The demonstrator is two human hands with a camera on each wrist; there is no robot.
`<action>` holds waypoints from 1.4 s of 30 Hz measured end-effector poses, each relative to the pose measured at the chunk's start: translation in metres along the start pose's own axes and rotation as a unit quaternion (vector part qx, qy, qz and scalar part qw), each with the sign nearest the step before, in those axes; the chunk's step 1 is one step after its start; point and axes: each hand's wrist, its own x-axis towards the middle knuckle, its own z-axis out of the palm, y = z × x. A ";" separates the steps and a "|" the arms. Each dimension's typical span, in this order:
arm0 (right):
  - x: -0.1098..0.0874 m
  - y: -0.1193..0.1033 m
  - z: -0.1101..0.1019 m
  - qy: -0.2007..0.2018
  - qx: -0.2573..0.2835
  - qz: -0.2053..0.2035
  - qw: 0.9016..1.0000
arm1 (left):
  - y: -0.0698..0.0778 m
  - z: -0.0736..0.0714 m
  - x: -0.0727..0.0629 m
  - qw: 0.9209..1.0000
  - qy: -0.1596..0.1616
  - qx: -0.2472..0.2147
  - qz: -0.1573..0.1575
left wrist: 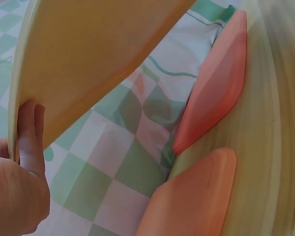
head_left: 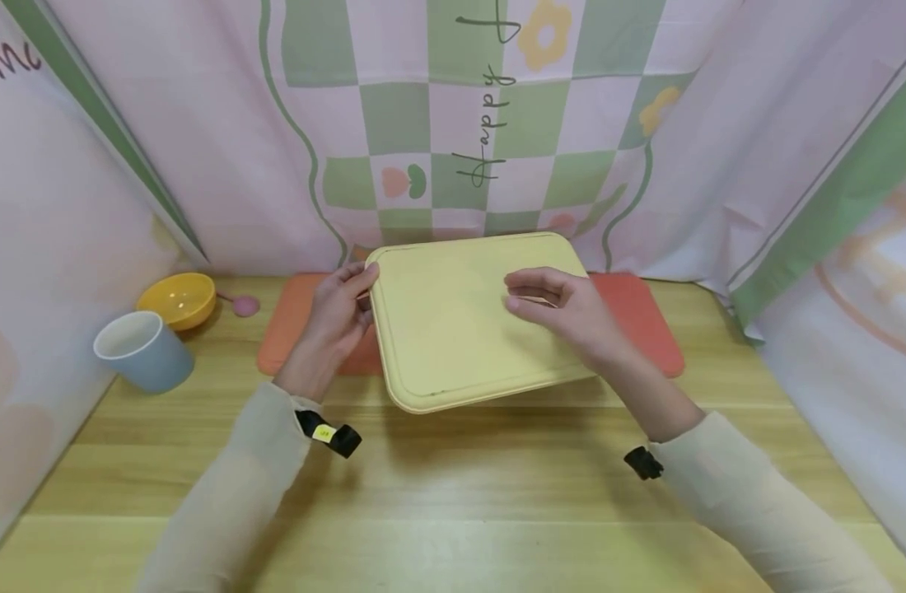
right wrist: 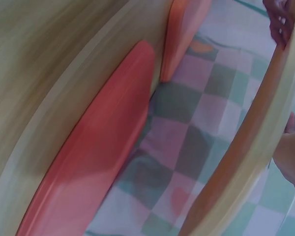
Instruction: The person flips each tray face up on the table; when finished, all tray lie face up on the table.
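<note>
A yellow cutting board with rounded corners and a groove along its rim is held above the table, slightly tilted. My left hand pinches its left edge, thumb on top; in the left wrist view the fingers press against its underside. Over the right part of the board hovers my right hand, fingers loosely bent and holding nothing. Behind and below, an orange board and a red board lie on the table, partly hidden by the yellow one and my left hand.
At the left of the wooden table stand a blue-grey cup and a yellow bowl. A pink spoon lies beside the bowl. A checked curtain hangs along the back, and cloth borders both sides.
</note>
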 end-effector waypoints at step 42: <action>-0.018 -0.004 0.064 0.085 -0.362 -0.497 0.784 | 0.001 0.040 0.007 0.997 0.022 -0.068 -0.005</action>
